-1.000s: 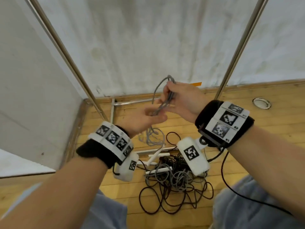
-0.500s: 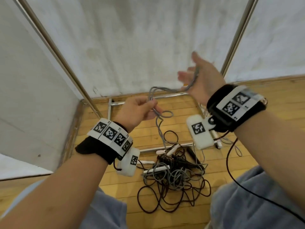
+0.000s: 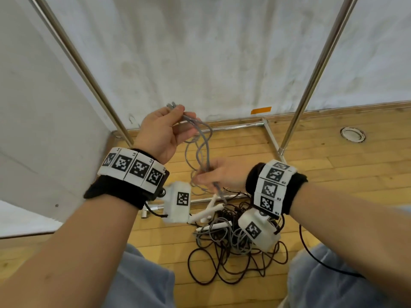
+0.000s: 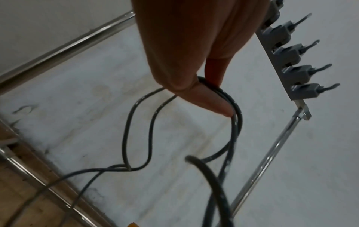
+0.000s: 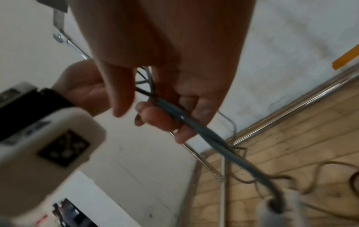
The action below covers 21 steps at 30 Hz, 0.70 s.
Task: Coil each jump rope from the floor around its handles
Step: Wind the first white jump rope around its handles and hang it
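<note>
Head view first: our left hand, raised near the white fabric backdrop, pinches the top bends of a thin grey jump rope cord between thumb and fingers. Our right hand, lower, has its fingers curled round the same strands where they gather. Below, on the wooden plank floor, lies a tangled pile of grey and dark brown ropes with white plastic handles sticking out of it. The held cord runs down toward that pile.

Left wrist view: thumb and forefinger of the left hand clamp two cord bends; loose loops hang beneath, uneven in size.

Right wrist view: right hand fingers wrap a bundle of several grey strands, thumb apart from it. Image blurred, so we cannot tell the strand count.

Risks, as we judge: the cord's lower end is still caught in the pile, so pulling up may drag the dark rope along or tighten a knot. The pinch covers only the tips of the bends; a tug could slip a loop free. Handles are not in hand, so the coil has nothing to wrap round yet.
</note>
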Tool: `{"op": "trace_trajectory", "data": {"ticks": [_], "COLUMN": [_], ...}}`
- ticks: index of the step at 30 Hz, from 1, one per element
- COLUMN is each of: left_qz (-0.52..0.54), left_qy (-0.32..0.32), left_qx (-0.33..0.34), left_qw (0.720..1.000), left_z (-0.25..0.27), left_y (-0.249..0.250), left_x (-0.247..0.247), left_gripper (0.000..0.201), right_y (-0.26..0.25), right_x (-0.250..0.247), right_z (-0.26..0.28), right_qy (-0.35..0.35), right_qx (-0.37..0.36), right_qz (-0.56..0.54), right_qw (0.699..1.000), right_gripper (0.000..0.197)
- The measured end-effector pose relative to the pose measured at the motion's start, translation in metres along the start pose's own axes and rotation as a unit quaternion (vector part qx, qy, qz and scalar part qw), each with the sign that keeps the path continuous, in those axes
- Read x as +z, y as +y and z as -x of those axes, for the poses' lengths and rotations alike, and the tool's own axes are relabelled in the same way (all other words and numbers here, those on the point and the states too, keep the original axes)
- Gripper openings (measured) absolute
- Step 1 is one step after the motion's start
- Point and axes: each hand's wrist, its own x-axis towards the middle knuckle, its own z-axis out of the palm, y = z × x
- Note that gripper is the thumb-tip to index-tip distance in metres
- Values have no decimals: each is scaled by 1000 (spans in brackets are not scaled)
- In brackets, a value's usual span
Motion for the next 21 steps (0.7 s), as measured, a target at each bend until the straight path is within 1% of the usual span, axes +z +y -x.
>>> {"op": "trace_trajectory", "data": {"ticks": [2, 3, 4, 5, 6, 7, 8, 9, 11, 12, 13, 14, 15, 16, 18, 19, 20, 21], "left_qz": [24, 26, 23, 15, -6, -47, -105, -168, -279, -321, -346, -358, -363, -367, -387, -399, -413, -425], "left_qy": [47, 70, 85, 94, 96, 92, 77, 46, -53, -106, -155, -196, -223, -225, -192, -180, -173, -168], "left_qx": [31, 46, 54, 55, 45, 22, -12, -49, -102, -114, -115, -104, -79, -46, 12, 30, 32, 19], "left_qw": [998, 996, 995, 994, 994, 994, 991, 983, 953, 934, 918, 907, 901, 901, 902, 899, 894, 889], "left_z": [-5, -7, -8, -9, -10, -10, -10, -9, -2, 2, 6, 10, 12, 13, 12, 11, 10, 11], "left_y": [6, 8, 9, 9, 7, 4, 0, -5, -15, -20, -26, -31, -36, -41, -47, -50, -52, -54], "left_x": [-8, -11, -14, -16, -17, -16, -15, -14, -8, -4, 0, 5, 9, 12, 14, 14, 14, 14], "left_gripper": [17, 16, 15, 14, 13, 16, 22, 26, 31, 36, 40, 40, 36, 31, 19, 15, 12, 11], "right_y": [8, 10, 9, 6, 1, -6, -12, -20, -33, -38, -42, -45, -47, -50, -55, -57, -58, -59], "right_x": [-2, -4, -7, -10, -15, -20, -24, -28, -32, -33, -34, -35, -35, -34, -33, -33, -33, -34], "right_z": [-1, 0, 2, 3, 5, 6, 7, 9, 14, 17, 19, 21, 23, 25, 28, 29, 30, 30], "right_qy": [15, 33, 51, 67, 88, 112, 137, 161, 193, 203, 210, 216, 219, 218, 216, 216, 218, 223], "right_qx": [19, 26, 30, 30, 27, 20, 9, -5, -38, -51, -61, -70, -78, -86, -103, -114, -125, -135], "right_qz": [135, 182, 206, 203, 169, 108, 30, -51, -197, -251, -291, -321, -345, -368, -404, -408, -401, -388], "right_qw": [991, 982, 977, 976, 981, 988, 990, 986, 960, 945, 931, 919, 909, 900, 883, 880, 881, 884], "right_gripper": [39, 43, 45, 46, 46, 43, 38, 34, 30, 30, 30, 30, 30, 30, 29, 27, 26, 25]}}
